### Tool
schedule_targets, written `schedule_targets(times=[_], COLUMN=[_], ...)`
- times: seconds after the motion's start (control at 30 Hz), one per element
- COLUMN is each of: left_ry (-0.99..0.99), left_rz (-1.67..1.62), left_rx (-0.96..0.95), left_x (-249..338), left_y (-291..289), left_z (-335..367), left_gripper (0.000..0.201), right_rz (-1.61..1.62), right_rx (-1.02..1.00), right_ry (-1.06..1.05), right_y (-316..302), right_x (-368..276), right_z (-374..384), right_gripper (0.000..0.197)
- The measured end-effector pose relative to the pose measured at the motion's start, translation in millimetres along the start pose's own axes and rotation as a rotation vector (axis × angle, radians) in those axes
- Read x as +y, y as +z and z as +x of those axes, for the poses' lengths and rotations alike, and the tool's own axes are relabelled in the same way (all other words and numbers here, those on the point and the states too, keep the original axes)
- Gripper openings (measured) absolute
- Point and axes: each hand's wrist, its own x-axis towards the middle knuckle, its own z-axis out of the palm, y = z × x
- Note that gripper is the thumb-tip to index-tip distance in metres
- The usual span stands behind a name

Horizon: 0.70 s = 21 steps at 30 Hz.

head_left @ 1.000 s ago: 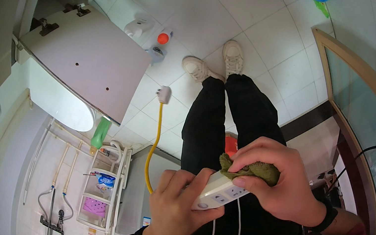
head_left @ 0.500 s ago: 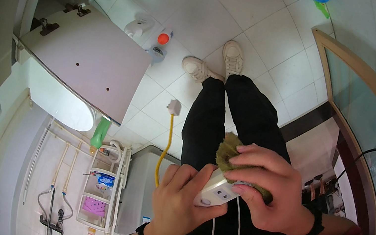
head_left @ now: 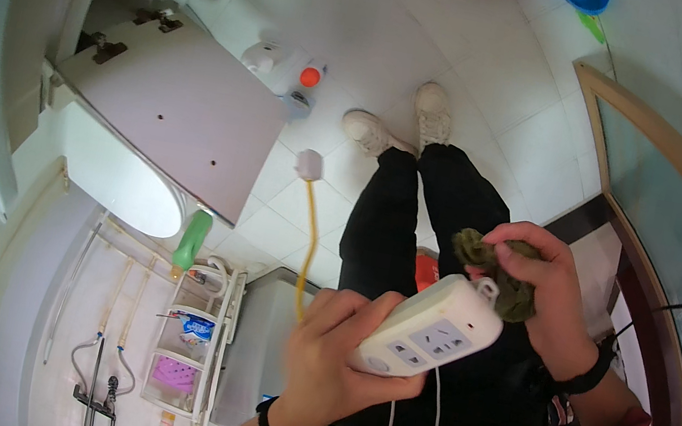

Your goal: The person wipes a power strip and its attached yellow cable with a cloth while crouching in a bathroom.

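Observation:
My left hand [head_left: 340, 350] is closed around one end of a white power strip [head_left: 441, 327], tilted with its socket face up and its far end toward my right. From behind that hand a yellow cord [head_left: 311, 240] runs up to a white plug [head_left: 309, 165], which hangs over the floor. My right hand [head_left: 553, 296] pinches a crumpled olive-green cloth [head_left: 511, 284] just beyond the strip's looped end. The cloth looks close to that end; whether they touch I cannot tell.
An open cabinet door [head_left: 172, 110] juts in at the left, beside a white basin [head_left: 126, 166]. Bottles [head_left: 296, 103] stand on the tiled floor near my shoes [head_left: 369, 133]. Lower left are a white shelf rack [head_left: 184, 350] and a grey washing machine [head_left: 251, 361]. A wood-framed glass door [head_left: 675, 181] is at right.
The cloth, wrapped over the strip's end before, has come off to the right in my right hand. The strip's sockets and looped end now show. The plug has swung slightly up and left.

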Motion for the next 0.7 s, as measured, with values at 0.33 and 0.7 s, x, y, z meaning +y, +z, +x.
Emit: schedule_targets(times=[0.33,0.7], left_ry=[-0.041,-0.266], left_rz=[-0.673,-0.926], left_rx=[-0.106,0.366], left_x=[51,28], left_y=[0,-41], left_z=[34,57], left_gripper=[0.064,0.053], right_rz=[-0.978,-1.2], right_rx=[-0.146,0.345], right_ry=[-0.411,-0.423], right_y=[33,19], right_x=[59,33], right_z=[-3,92], right_gripper=[0.033,0.036])
